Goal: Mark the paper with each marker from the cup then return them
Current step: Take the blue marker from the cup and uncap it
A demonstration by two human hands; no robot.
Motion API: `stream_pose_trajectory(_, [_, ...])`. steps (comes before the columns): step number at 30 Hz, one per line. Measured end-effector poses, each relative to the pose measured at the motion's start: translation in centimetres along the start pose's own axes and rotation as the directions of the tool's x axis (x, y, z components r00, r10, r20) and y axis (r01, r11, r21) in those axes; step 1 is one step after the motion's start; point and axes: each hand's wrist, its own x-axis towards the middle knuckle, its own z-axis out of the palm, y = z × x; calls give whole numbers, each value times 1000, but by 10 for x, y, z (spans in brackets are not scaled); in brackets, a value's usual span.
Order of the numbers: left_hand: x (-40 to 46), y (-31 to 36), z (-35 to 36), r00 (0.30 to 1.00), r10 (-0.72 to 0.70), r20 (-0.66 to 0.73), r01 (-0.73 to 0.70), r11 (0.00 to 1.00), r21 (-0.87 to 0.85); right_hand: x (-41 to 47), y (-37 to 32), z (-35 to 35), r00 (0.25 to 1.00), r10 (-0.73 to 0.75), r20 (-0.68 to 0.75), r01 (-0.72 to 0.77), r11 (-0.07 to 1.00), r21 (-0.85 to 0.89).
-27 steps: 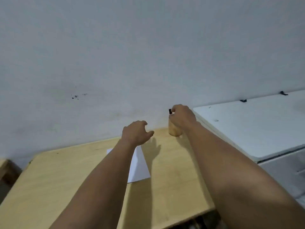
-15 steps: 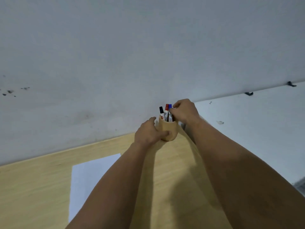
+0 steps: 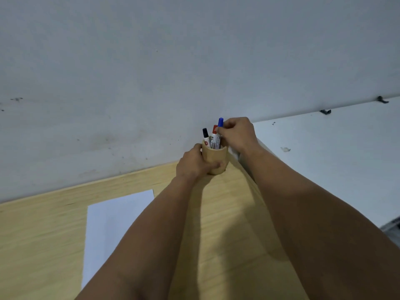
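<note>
A small wooden cup (image 3: 217, 158) stands at the back of the wooden table (image 3: 39, 239), close to the wall. Three markers stick up out of it: a black-capped marker (image 3: 205, 136), a red-capped marker (image 3: 214, 133) and a blue-capped marker (image 3: 220, 131). My left hand (image 3: 192, 163) wraps the cup's left side, thumb across its front. My right hand (image 3: 237, 134) pinches the blue-capped marker, which stands higher than the other two. A white sheet of paper (image 3: 108, 224) lies flat to the left of my left forearm, partly hidden by it.
A grey wall (image 3: 151, 72) rises right behind the cup. A white surface (image 3: 324, 161) adjoins the table on the right, with two small dark clips at its far edge.
My left hand has reached the cup and closed around it. My right hand has lifted the blue-capped marker a little higher. The view has shifted closer and to the right.
</note>
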Motion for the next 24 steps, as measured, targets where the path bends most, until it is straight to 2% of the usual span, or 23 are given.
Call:
stream_pose_trajectory(3, [-11,5,-9,998,34,55,-33,999,-25,-5,-21,-16,994,-105,-15,105,994,12])
stream_pose_trajectory(5, [-22,9,-21,997,66,44,-66,998,1,-9,-40,-28,982,-188,-17,188,982,10])
stream_pose_trajectory(8, [-42,14,-50,998,48,-39,-45,997,62,-21,-73,-38,964,-264,-20,265,961,78])
stream_pose_trajectory(10, [-61,13,-76,991,56,-124,-55,998,12,-35,-92,-36,952,-305,15,297,938,181])
stream_pose_trajectory(12, [-79,8,-104,973,54,-226,-73,995,-74,-59,-107,-27,948,-298,110,265,933,245])
stream_pose_trajectory(15, [-110,-8,-148,938,-28,-345,-40,982,-187,-106,-115,1,930,-183,318,87,952,294])
stream_pose_trajectory(17, [-133,-22,-174,925,-64,-374,-12,980,-197,-137,-114,24,866,-149,477,-1,954,300])
stream_pose_trajectory(19, [-155,-41,-196,925,-78,-373,5,981,-193,-162,-115,48,786,-168,595,-21,955,297])
stream_pose_trajectory(24, [-199,-83,-234,947,-68,-315,24,990,-142,-211,-126,104,604,-145,784,-127,953,274])
